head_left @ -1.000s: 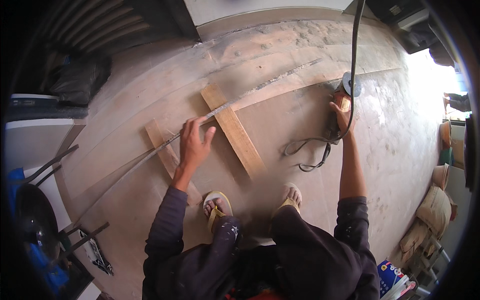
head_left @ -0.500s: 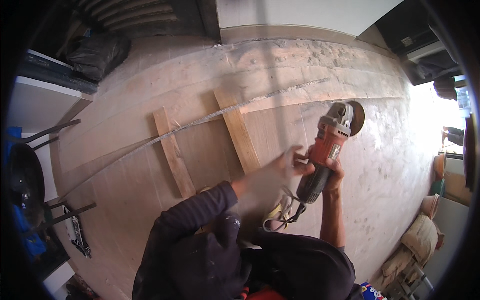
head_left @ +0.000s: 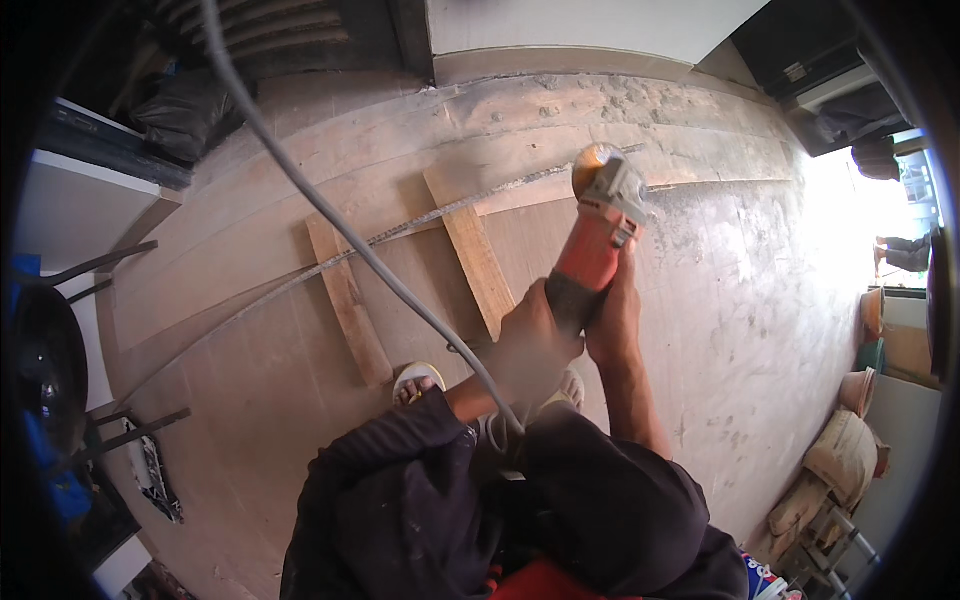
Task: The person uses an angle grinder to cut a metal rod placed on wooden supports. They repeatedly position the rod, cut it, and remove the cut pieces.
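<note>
I hold a red and black angle grinder (head_left: 588, 252) with both hands, its round disc (head_left: 592, 168) pointing away from me. My left hand (head_left: 532, 325) is wrapped round the black rear part of the body, with a blurred patch over its wrist. My right hand (head_left: 616, 312) grips the body from the right side. Beyond the grinder a long ribbed steel bar (head_left: 425, 218) lies across two wooden strips, the left strip (head_left: 345, 305) and the right strip (head_left: 470, 262). The disc appears near the bar's right end; I cannot tell whether they touch.
A grey cable (head_left: 350, 240) crosses the view from the upper left to my lap. My sandalled foot (head_left: 418, 382) is on the floor near the left strip. Pots (head_left: 858, 390) and a sack (head_left: 842, 455) stand at the right; a black bag (head_left: 190, 110) sits at the back left.
The grinder has swung left and its disc now faces the bar's right end. My left hand, earlier with fingers apart beside the body, has closed round its rear. The cable now crosses the view.
</note>
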`<state>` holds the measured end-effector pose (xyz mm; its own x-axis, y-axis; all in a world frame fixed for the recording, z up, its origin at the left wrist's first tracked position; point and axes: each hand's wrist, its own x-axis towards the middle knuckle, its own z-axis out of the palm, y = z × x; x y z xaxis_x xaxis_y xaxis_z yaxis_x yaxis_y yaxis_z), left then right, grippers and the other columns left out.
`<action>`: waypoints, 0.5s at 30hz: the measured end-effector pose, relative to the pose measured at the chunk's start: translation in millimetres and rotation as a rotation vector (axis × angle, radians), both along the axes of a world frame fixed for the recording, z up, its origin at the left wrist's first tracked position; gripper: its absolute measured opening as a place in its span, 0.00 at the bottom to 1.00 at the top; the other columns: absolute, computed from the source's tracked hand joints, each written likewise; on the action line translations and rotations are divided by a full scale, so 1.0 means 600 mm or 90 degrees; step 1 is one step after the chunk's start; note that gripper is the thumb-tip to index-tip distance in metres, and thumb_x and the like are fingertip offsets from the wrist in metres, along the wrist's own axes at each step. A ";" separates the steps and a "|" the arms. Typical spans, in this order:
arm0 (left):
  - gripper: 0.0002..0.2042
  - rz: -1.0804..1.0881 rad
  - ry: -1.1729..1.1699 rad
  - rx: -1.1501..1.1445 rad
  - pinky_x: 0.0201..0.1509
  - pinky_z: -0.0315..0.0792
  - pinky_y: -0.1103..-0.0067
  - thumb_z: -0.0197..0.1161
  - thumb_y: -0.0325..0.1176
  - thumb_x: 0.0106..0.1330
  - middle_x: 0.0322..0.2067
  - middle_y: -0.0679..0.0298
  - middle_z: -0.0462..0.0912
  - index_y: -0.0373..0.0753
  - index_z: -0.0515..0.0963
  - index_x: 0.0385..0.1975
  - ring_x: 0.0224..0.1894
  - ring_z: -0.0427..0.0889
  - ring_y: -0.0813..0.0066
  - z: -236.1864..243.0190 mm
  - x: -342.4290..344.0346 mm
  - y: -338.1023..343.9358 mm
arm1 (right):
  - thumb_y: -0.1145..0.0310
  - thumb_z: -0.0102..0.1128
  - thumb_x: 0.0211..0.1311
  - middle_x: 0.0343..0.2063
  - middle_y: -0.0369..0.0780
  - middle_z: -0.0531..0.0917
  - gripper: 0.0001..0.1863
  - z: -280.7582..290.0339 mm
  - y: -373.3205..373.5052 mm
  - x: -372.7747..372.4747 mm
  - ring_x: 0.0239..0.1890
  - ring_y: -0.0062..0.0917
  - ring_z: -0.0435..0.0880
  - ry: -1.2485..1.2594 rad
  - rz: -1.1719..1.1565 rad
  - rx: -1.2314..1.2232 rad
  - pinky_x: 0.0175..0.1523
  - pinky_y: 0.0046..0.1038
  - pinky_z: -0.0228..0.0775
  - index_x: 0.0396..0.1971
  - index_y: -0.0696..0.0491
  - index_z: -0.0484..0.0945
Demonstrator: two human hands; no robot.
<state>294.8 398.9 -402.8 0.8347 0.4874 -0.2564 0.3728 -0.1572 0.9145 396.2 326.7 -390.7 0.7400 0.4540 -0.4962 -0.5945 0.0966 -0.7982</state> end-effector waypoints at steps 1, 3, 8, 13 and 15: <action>0.39 -0.004 -0.011 0.036 0.49 0.76 0.65 0.77 0.36 0.45 0.45 0.42 0.77 0.28 0.62 0.54 0.46 0.81 0.46 -0.010 -0.008 -0.010 | 0.40 0.40 0.71 0.47 0.45 0.79 0.35 0.000 0.003 -0.010 0.47 0.28 0.80 0.001 -0.035 -0.022 0.52 0.31 0.73 0.58 0.59 0.66; 0.41 -0.041 0.034 0.067 0.50 0.75 0.66 0.78 0.38 0.45 0.44 0.45 0.78 0.27 0.60 0.54 0.47 0.81 0.51 -0.008 -0.016 -0.025 | 0.38 0.41 0.69 0.43 0.45 0.79 0.36 -0.006 -0.004 -0.018 0.44 0.28 0.81 0.017 -0.067 -0.020 0.49 0.32 0.76 0.57 0.59 0.67; 0.42 -0.107 -0.080 -0.269 0.51 0.73 0.74 0.80 0.38 0.44 0.41 0.58 0.78 0.28 0.61 0.55 0.46 0.78 0.70 -0.032 -0.017 -0.019 | 0.38 0.36 0.70 0.37 0.47 0.81 0.36 -0.014 -0.044 -0.009 0.36 0.32 0.84 0.003 -0.032 0.062 0.42 0.33 0.80 0.54 0.60 0.68; 0.36 -0.162 -0.039 -0.260 0.51 0.74 0.72 0.77 0.36 0.44 0.39 0.54 0.81 0.28 0.67 0.53 0.44 0.81 0.65 -0.011 -0.014 -0.005 | 0.41 0.29 0.73 0.44 0.49 0.79 0.35 -0.017 -0.052 -0.012 0.44 0.34 0.83 0.007 0.033 0.201 0.50 0.37 0.76 0.56 0.60 0.66; 0.36 -0.155 0.016 -0.195 0.50 0.75 0.70 0.75 0.36 0.45 0.38 0.49 0.82 0.26 0.67 0.52 0.44 0.83 0.59 0.004 -0.013 -0.011 | 0.41 0.31 0.72 0.44 0.50 0.79 0.35 -0.025 -0.060 -0.008 0.43 0.36 0.82 0.030 0.036 0.265 0.50 0.38 0.76 0.56 0.60 0.66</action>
<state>286.9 392.5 -400.5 0.9080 0.1738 -0.3813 0.3813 0.0347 0.9238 391.5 290.9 -405.9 0.6891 0.6624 -0.2938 -0.6426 0.3713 -0.6702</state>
